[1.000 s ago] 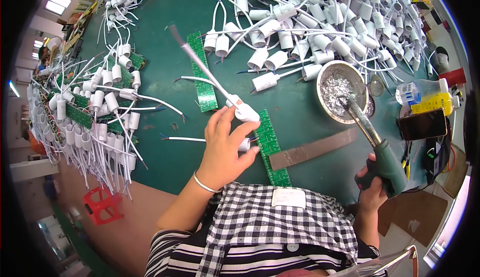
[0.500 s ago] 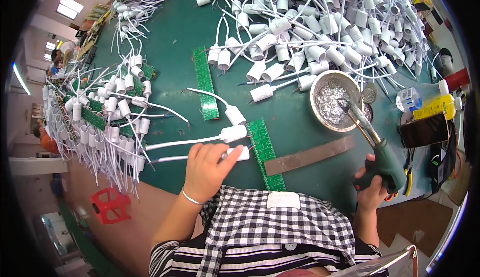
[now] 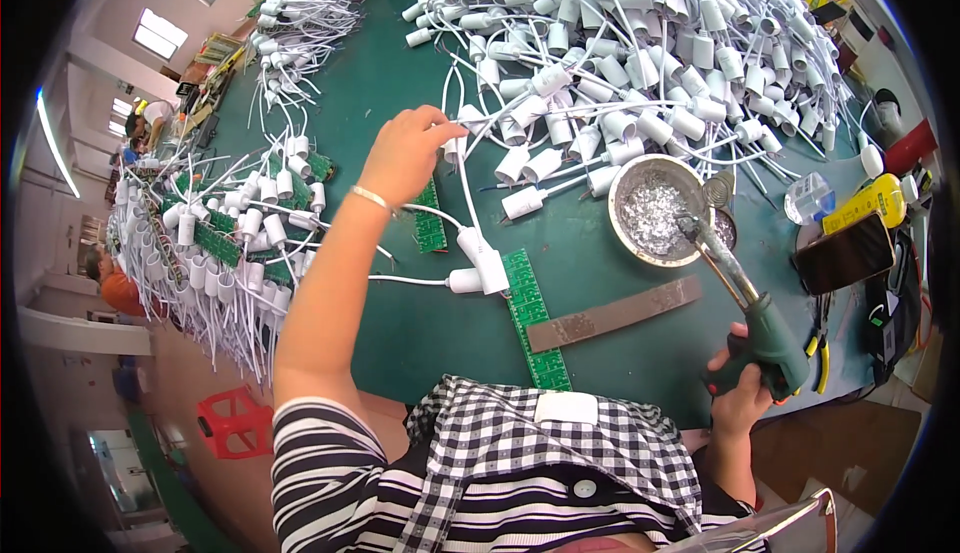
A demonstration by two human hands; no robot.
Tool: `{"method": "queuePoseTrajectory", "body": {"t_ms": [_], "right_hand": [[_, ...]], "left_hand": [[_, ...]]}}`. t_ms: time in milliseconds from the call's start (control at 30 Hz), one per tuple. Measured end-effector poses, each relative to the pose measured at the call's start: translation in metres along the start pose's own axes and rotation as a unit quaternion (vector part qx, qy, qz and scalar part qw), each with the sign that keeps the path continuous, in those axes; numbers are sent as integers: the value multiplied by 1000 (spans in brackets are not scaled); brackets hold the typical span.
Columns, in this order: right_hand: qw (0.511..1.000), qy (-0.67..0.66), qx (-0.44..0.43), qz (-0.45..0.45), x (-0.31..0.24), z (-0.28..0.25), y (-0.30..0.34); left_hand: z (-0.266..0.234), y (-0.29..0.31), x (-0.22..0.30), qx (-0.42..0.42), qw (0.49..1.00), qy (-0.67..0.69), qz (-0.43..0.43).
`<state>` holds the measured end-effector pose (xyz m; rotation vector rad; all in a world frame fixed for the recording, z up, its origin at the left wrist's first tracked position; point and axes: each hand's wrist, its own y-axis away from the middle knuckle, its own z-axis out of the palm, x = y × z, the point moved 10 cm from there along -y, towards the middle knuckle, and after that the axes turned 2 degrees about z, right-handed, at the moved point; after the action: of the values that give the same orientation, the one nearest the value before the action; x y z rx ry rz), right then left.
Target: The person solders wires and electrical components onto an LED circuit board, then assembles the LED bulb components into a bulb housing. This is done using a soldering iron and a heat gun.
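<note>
My left hand (image 3: 405, 153) is stretched forward, its fingers pinched at the upper end of a white cable (image 3: 468, 188). The cable runs down to a white cylindrical lamp holder (image 3: 492, 271) at the upper end of a green circuit-board strip (image 3: 530, 303). Two more lamp holders lie against it, their cables trailing left. My right hand (image 3: 742, 383) grips a green pistol-handled soldering iron (image 3: 775, 353). Its metal tip rests at the right side of a round bowl (image 3: 622, 228) of silvery flakes. A flat brown bar (image 3: 615, 315) lies across the circuit-board strip.
A large heap of white lamp holders (image 3: 650, 63) fills the far right. Wired boards and lamp holders (image 3: 220, 243) are piled at left. Another board strip (image 3: 430, 223) lies beneath my left forearm's far side. A phone (image 3: 845, 253), pliers (image 3: 820, 353) and bottles stand at right.
My left hand has left the lamp holder by the board and moved forward to the cable's upper end. That cable now points away from me instead of left. My right hand keeps the soldering iron at the bowl.
</note>
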<state>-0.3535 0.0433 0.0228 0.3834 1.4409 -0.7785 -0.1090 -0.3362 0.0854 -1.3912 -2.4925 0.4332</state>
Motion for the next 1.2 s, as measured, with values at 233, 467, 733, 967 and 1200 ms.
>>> {"method": "queuePoseTrajectory", "body": {"t_ms": [233,467,733,967,1200], "right_hand": [[1000,8,1,-10,-5,3,0],[1000,-12,-8,8,-11,22,-1],[995,-56,-2,79,9,25,8],[990,-41,-95,99,7,65,5],[965,66,-202,152,23,76,33]], "left_hand": [[53,-16,-13,-179,980,8,93],[-32,-12,-160,290,700,630,-170],[-143,14,-36,182,884,389,-187],[-37,128,121,-73,977,175,-93],[3,145,118,9,959,224,-176]]}}
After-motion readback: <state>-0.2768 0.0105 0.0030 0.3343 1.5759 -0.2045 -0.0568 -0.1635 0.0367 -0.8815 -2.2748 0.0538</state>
